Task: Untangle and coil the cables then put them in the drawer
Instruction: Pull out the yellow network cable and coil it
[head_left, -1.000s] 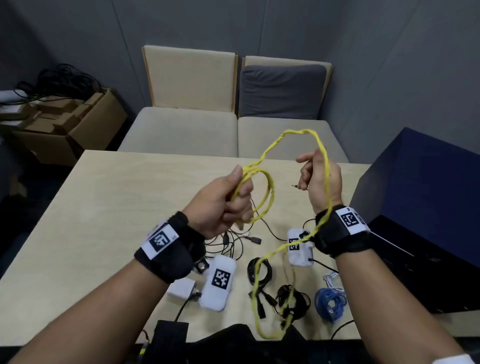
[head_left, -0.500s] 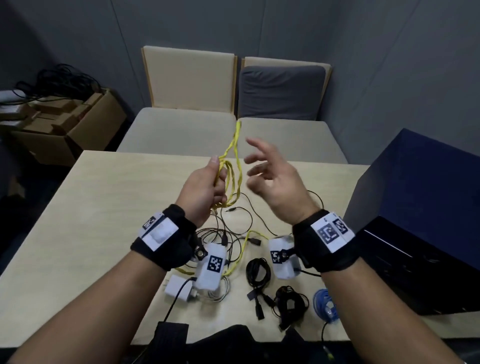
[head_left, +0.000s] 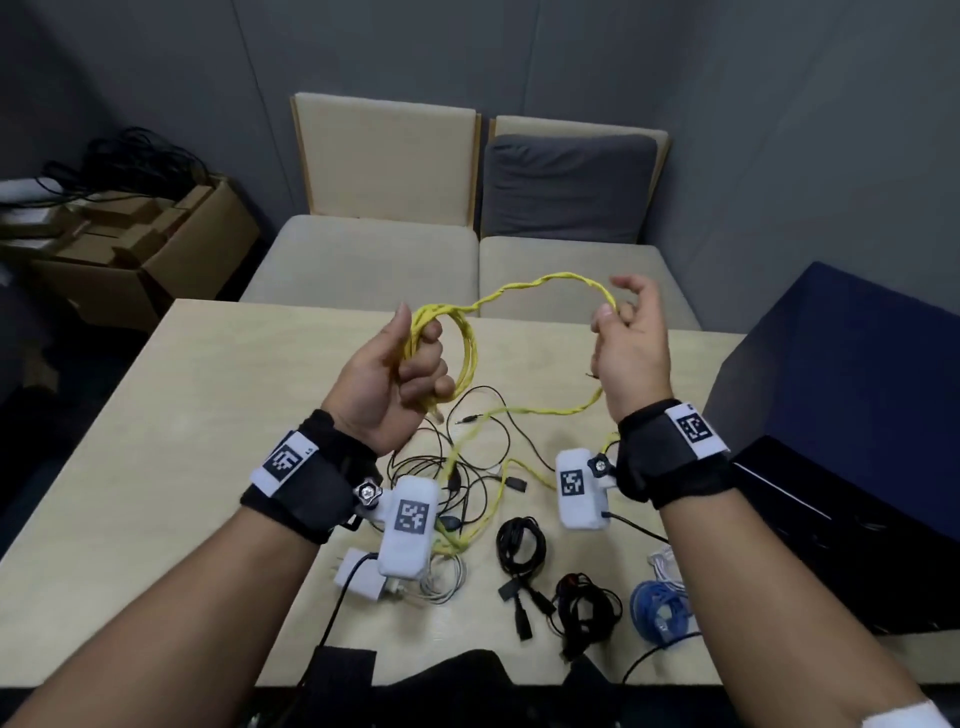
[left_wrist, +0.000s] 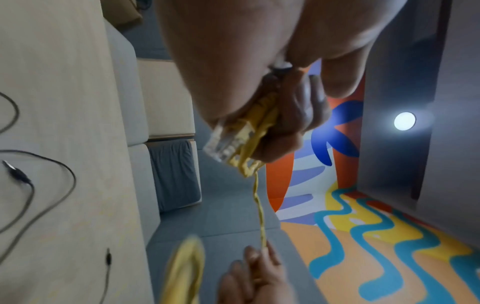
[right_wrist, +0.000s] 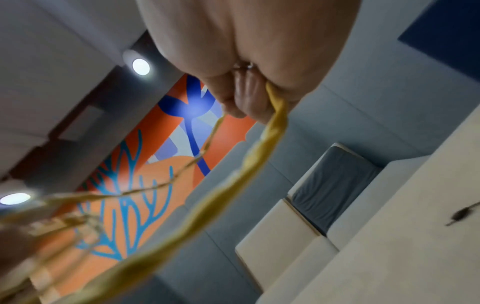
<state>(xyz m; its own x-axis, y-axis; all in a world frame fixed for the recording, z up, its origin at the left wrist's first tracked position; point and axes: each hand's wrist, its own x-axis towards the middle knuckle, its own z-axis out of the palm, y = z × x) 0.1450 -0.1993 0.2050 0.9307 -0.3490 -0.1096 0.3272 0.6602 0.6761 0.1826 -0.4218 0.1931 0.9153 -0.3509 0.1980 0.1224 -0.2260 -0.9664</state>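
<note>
A yellow twisted cable (head_left: 540, 288) arcs in the air between both hands above the wooden table (head_left: 156, 441). My left hand (head_left: 402, 364) grips several coiled loops of it, and the clear plug end (left_wrist: 221, 148) pokes out below the fist. My right hand (head_left: 618, 322) pinches the cable further along, with the strand (right_wrist: 275, 117) running out under the fingers. The rest of the yellow cable trails down to the table (head_left: 488, 499) among thin black wires (head_left: 467, 431).
On the near table lie a white charger (head_left: 358, 571), a black coiled cable (head_left: 519, 540), another black bundle (head_left: 587, 608) and a blue coiled cable (head_left: 660, 608). A dark blue cabinet (head_left: 857, 415) stands at the right. Beige seats (head_left: 363, 260) face the far edge; cardboard boxes (head_left: 130, 244) sit left.
My right hand, open beside the coil half a second ago, has swung right and now pinches the yellow cable, drawing out a new arc. The left hand keeps its loops.
</note>
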